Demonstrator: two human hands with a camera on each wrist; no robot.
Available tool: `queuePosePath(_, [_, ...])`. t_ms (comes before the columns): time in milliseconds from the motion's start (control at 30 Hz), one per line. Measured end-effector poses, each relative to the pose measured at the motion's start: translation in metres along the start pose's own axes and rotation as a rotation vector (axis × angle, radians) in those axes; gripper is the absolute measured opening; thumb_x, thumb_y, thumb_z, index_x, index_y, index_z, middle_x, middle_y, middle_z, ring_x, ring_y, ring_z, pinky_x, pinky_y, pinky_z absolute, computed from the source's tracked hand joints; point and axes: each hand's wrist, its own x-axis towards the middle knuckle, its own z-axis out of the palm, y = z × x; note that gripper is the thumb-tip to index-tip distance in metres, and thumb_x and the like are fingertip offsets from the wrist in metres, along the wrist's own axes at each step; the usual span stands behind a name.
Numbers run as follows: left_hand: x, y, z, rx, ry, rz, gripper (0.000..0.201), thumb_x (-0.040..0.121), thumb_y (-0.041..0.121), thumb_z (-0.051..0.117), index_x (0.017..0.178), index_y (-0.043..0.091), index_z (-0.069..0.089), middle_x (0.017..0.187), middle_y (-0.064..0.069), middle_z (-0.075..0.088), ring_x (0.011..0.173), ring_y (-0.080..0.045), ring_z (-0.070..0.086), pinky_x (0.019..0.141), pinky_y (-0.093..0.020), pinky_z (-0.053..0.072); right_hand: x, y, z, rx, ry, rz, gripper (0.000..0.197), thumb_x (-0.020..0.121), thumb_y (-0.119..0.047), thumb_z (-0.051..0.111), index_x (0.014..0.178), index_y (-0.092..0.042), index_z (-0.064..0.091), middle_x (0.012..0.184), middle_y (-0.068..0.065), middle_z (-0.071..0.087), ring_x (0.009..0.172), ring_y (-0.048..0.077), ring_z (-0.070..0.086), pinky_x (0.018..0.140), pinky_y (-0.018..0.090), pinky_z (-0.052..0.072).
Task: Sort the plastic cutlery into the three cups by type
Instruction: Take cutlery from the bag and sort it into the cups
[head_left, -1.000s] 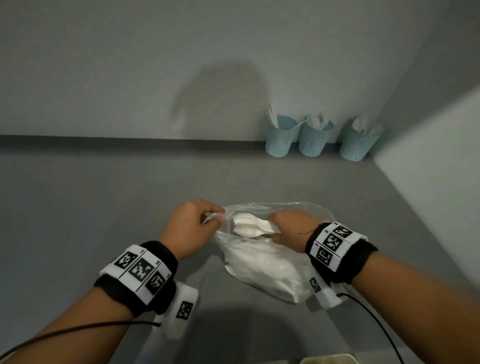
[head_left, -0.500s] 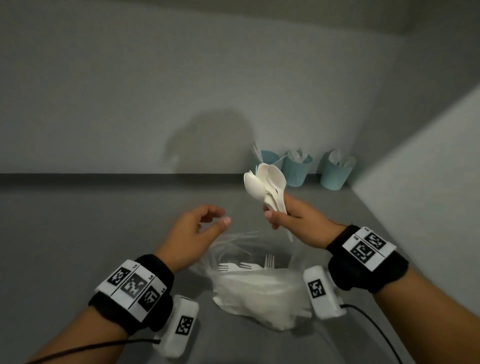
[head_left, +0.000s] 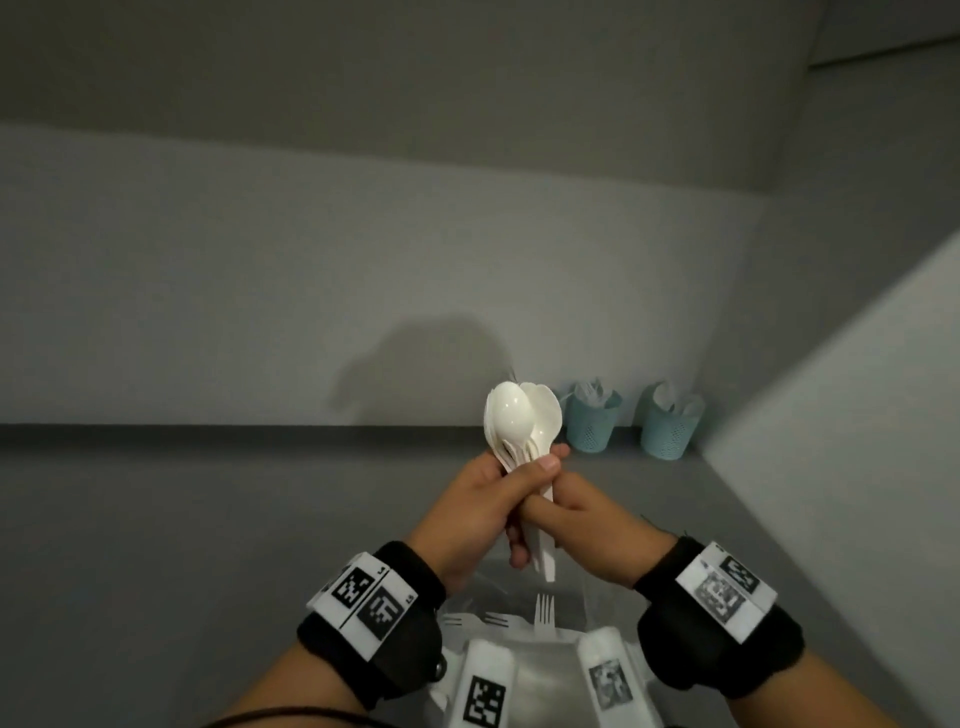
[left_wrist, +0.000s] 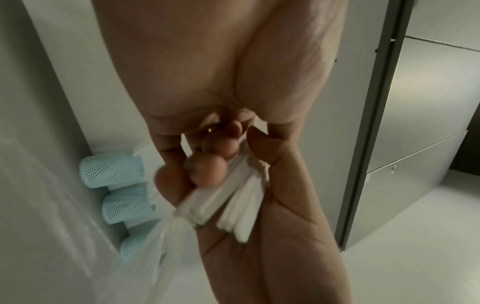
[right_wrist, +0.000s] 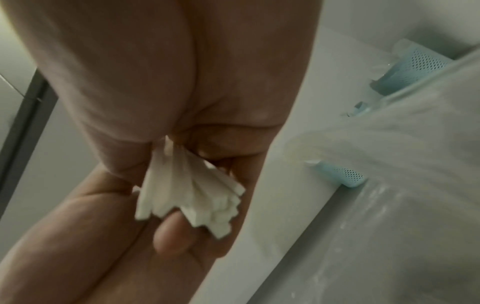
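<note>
A bunch of white plastic spoons (head_left: 517, 423) stands bowls-up in front of me above the counter. My left hand (head_left: 485, 499) grips the handles from the left, thumb across the front. My right hand (head_left: 576, 514) grips the same handles lower down from the right. The handle ends fan out below the fingers (left_wrist: 233, 197) (right_wrist: 187, 191). Two light-blue perforated cups (head_left: 592, 423) (head_left: 670, 431) with white cutlery in them stand against the back wall. The third cup (left_wrist: 111, 172) is hidden behind the spoons in the head view.
A clear plastic bag (head_left: 519, 616) with white forks (head_left: 544, 613) lies on the grey counter (head_left: 208, 545) below my wrists. A wall (head_left: 857, 415) closes the counter on the right, just past the cups.
My right hand lifted the spoon bunch out of the bag and raised it. My left hand let go of the bag and took hold of the spoon handles too.
</note>
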Motion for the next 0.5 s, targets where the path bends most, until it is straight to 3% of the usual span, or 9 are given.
queuePosePath(100, [-0.003, -0.009, 0.002, 0.028, 0.044, -0.006, 0.027, 0.093, 0.026, 0.055, 0.117, 0.018, 0.066, 0.069, -0.003, 0.061, 0.045, -0.014, 0.051, 0.033, -0.023, 0.035, -0.005, 0.005, 0.009, -0.018, 0.054, 0.042, 0.021, 0.093, 0.001, 0.04, 0.08, 0.0, 0.057, 0.057, 0.002, 0.061, 0.053, 0.006, 0.061, 0.061, 0.019, 0.051])
queuePosePath(200, [-0.006, -0.013, 0.001, 0.056, 0.06, 0.005, 0.028, 0.093, 0.023, 0.056, 0.118, 0.017, 0.065, 0.072, -0.005, 0.059, 0.048, -0.013, 0.046, 0.036, -0.024, 0.035, -0.006, 0.013, 0.016, -0.033, 0.135, 0.051, 0.015, 0.09, 0.002, 0.045, 0.086, -0.007, 0.057, 0.057, -0.002, 0.06, 0.052, 0.002, 0.06, 0.059, 0.014, 0.048])
queuePosePath(367, [-0.01, -0.011, -0.001, 0.067, 0.074, 0.02, 0.026, 0.091, 0.018, 0.06, 0.116, 0.012, 0.065, 0.068, -0.003, 0.064, 0.046, -0.014, 0.05, 0.04, -0.027, 0.04, -0.007, 0.02, 0.025, 0.002, 0.2, 0.058, 0.012, 0.089, -0.008, 0.047, 0.084, -0.006, 0.058, 0.056, -0.003, 0.058, 0.055, 0.006, 0.058, 0.065, 0.024, 0.05])
queuePosePath(500, [-0.018, -0.001, -0.005, 0.053, -0.009, 0.024, 0.036, 0.082, 0.024, 0.067, 0.111, 0.003, 0.065, 0.072, -0.019, 0.068, 0.05, -0.029, 0.058, 0.048, -0.031, 0.052, -0.017, 0.022, 0.028, 0.252, 0.145, 0.029, 0.018, 0.086, -0.02, 0.047, 0.072, -0.01, 0.052, 0.053, -0.007, 0.048, 0.049, 0.007, 0.047, 0.056, 0.026, 0.046])
